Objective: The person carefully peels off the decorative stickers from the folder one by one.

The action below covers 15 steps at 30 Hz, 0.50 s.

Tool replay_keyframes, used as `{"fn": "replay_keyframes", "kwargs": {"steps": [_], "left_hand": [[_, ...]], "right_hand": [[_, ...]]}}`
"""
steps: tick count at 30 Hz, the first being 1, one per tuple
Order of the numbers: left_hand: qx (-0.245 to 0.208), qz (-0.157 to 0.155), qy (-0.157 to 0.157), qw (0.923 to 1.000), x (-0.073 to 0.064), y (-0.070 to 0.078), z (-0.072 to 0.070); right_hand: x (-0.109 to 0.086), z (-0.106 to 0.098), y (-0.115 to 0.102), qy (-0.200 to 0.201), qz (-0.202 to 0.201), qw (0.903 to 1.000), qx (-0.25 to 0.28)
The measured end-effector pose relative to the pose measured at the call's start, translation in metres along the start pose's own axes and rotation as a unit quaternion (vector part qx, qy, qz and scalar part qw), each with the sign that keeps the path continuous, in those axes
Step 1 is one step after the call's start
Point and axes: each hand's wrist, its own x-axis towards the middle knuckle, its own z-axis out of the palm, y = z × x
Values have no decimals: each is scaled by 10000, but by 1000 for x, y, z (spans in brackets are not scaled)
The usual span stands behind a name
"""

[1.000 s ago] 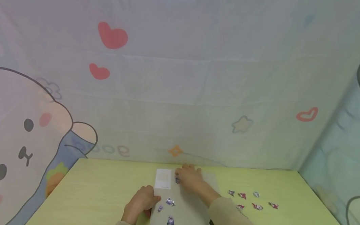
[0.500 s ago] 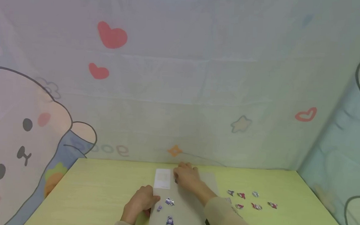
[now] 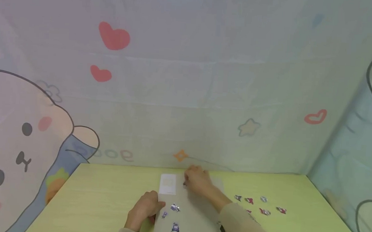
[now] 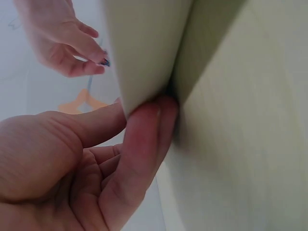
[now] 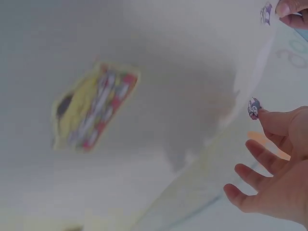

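The right hand's grip (image 3: 198, 180) pinched a small character sticker (image 5: 253, 109) over the far end of a pale grey board (image 3: 196, 218) on the worktop (image 3: 106, 196), just right of a white label (image 3: 168, 183). The left hand's grip (image 3: 146, 205) pinched the board's left edge. If the board slipped or adhesive clung to skin, the sticker could land crooked.

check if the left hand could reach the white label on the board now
Probably yes: the white label lies just beyond the left hand with nothing over it, though that hand grips the edge of the board and would likely need to let go first.
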Motion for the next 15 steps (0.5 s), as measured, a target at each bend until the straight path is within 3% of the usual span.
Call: {"fn": "replay_keyframes", "kwargs": {"steps": [4,15], "left_hand": [[-14,1,-10,10000,0,1,0],[12,11,1,10000,2,-2,2]], "right_hand": [[-6,-14,11,97,-97,9998,-164],[-41,-69,47,-202,91,9997,-135]]}}
